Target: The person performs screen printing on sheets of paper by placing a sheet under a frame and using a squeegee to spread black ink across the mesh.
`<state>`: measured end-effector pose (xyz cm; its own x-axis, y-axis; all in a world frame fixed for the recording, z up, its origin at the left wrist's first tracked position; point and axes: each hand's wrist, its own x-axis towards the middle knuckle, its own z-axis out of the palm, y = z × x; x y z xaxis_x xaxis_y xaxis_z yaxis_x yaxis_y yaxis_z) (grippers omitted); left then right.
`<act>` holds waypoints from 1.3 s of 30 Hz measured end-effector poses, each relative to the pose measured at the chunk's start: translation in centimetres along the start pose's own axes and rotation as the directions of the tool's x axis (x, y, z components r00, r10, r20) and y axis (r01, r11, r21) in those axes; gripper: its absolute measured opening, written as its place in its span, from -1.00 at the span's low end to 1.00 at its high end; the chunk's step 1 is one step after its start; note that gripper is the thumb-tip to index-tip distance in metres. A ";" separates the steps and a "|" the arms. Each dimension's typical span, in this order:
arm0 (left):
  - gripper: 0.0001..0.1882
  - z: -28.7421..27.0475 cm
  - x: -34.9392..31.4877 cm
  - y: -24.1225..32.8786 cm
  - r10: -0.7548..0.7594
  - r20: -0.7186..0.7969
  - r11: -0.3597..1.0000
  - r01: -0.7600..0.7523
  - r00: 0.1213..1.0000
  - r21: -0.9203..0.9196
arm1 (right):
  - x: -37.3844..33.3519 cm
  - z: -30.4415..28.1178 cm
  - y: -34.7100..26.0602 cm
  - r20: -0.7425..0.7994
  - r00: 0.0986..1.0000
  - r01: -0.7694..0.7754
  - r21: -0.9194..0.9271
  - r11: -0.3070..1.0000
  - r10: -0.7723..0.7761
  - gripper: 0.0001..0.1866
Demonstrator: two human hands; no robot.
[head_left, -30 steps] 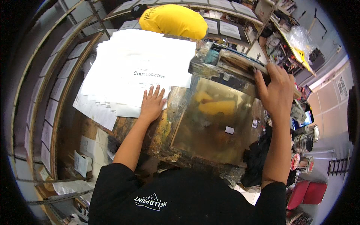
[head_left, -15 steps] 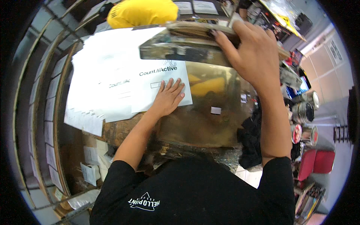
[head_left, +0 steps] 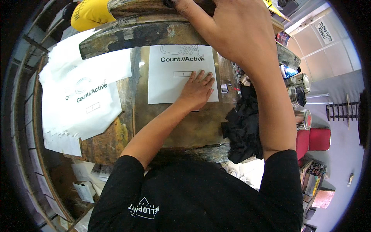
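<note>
My left hand lies flat with fingers apart on a white printed sheet. The sheet bears black lettering and a small outlined box, and it rests on a smooth brown printing board. My right hand grips a worn wooden screen printing frame, held tilted up at the far side above the sheet. The thumb shows along the wood; the other fingertips are cut off by the upper edge. The frame covers the sheet's far end. Left of the board, a spread pile of similar printed sheets overlaps unevenly.
Crumpled black cloth lies right of the board. Round tins and a red chair stand farther right. A rack with metal bars runs along the left. A yellow bundle sits at the far left.
The sheet under my left hand has come away from the pile to the right, onto the middle of the board, the hand moving with it. My right hand still holds the frame up.
</note>
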<state>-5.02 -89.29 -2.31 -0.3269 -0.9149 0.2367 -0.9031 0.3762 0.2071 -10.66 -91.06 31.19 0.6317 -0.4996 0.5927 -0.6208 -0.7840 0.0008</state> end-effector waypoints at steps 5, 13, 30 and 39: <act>-0.45 -0.6 0.4 1.0 0.032 0.015 0.996 -0.031 0.999 -0.087 | 0.3 0.1 -0.1 0.028 0.998 -0.061 0.016 0.998 0.061 -0.44; -0.44 -0.4 0.5 1.3 0.004 -0.018 0.998 -0.005 1.000 -0.067 | 0.3 0.1 -0.5 0.050 0.996 -0.071 0.005 0.997 0.070 -0.45; 0.08 -20.8 -16.5 -4.6 -0.761 -0.002 0.325 0.379 0.648 -0.866 | -11.3 6.5 -1.5 0.126 0.991 0.041 -0.009 0.999 -0.040 -0.62; 0.17 -10.1 -22.1 -5.3 -0.677 -0.265 0.735 0.613 0.687 -0.290 | -16.9 14.3 0.1 0.350 0.935 0.055 0.015 0.998 -0.057 -0.70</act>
<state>9.81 -69.61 0.96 0.4608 -0.8442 0.2740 -0.7835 -0.2419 0.5723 -14.79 -88.00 9.59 0.7882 -0.5517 0.2726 -0.5783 -0.8156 0.0215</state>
